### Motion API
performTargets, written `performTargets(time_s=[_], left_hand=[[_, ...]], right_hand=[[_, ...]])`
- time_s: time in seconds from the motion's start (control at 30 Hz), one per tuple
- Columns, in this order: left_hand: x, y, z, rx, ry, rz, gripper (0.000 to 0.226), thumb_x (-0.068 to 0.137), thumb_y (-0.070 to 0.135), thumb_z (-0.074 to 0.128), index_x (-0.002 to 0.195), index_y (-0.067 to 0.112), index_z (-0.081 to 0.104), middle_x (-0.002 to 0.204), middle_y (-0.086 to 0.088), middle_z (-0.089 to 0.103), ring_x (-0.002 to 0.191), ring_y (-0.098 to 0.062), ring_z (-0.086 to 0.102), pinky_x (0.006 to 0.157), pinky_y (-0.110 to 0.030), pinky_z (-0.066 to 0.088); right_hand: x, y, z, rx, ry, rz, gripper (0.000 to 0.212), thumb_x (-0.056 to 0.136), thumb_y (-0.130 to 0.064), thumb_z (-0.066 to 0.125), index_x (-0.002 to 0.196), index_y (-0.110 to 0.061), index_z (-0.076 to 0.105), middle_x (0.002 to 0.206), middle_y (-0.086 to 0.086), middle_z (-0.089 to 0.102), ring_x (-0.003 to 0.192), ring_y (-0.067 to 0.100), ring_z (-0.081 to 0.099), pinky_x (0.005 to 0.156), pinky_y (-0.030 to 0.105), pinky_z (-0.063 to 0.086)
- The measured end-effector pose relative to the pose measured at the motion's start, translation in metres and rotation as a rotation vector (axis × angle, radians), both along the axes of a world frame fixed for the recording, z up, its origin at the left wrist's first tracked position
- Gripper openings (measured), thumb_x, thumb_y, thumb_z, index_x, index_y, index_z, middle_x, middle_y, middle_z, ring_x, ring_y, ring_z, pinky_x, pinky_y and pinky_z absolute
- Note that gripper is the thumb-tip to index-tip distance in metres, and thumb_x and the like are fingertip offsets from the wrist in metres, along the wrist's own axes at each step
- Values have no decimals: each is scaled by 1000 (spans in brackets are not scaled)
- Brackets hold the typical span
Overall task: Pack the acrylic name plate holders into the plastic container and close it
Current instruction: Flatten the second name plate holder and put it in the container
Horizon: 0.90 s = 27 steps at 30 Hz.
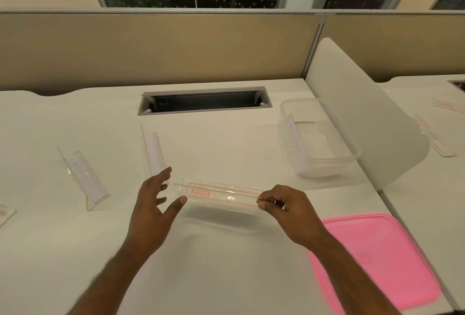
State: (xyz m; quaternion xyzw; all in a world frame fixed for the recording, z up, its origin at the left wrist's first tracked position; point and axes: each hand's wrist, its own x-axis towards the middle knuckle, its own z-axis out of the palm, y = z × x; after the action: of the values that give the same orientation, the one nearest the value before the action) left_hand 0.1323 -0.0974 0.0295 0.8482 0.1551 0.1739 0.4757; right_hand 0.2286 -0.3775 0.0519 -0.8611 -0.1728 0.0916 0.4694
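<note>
A clear acrylic name plate holder [222, 195] with red printed lines is held above the white desk. My right hand [284, 210] pinches its right end. My left hand [151, 204] is spread open at its left end, thumb tip touching or nearly touching the edge. The clear plastic container [317, 161] stands open at the right, with one holder [294, 138] leaning inside against its left wall. Two more holders stand on the desk, one [154, 153] just beyond my left hand and another [85, 178] further left. The pink lid [377, 256] lies flat at the lower right.
A cable hatch [205, 102] is open at the back of the desk. A frosted white divider [364, 118] rises right behind the container. More flat holders [437, 138] lie on the neighbouring desk. Another clear piece [5, 211] shows at the far left edge.
</note>
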Motion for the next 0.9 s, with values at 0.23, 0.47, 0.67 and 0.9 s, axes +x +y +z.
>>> performTargets(time_s=[0.23,0.47,0.67,0.9], left_hand=[[-17,-15,43,501,-85,-212,67,76,27,82,136,29,53,122,15,55,118,-10,45,97,-33,43],[-16,-36,56,637,2,-344,25,80,15,78,104,23,76,94,9,74,86,-20,65,76,-30,48],[-22,-25,56,610,47,-272,19,85,13,73,97,27,78,89,15,73,84,-17,62,68,-32,50],[-23,-9,64,578,43,-223,19,82,11,76,93,26,79,86,15,73,84,-14,65,69,-32,53]], right_hand=[[-15,15,19,-157,-114,132,7,87,-19,69,84,-20,74,75,-7,60,67,7,52,67,26,43],[-26,37,32,-107,-164,199,5,87,-20,70,84,-20,74,75,-7,59,65,5,49,64,24,40],[-34,44,33,-26,-147,204,5,84,-18,73,85,-22,76,77,-9,61,68,5,52,67,25,44],[-36,42,37,80,-262,101,36,76,-38,79,110,-35,66,95,-16,61,98,8,50,71,8,36]])
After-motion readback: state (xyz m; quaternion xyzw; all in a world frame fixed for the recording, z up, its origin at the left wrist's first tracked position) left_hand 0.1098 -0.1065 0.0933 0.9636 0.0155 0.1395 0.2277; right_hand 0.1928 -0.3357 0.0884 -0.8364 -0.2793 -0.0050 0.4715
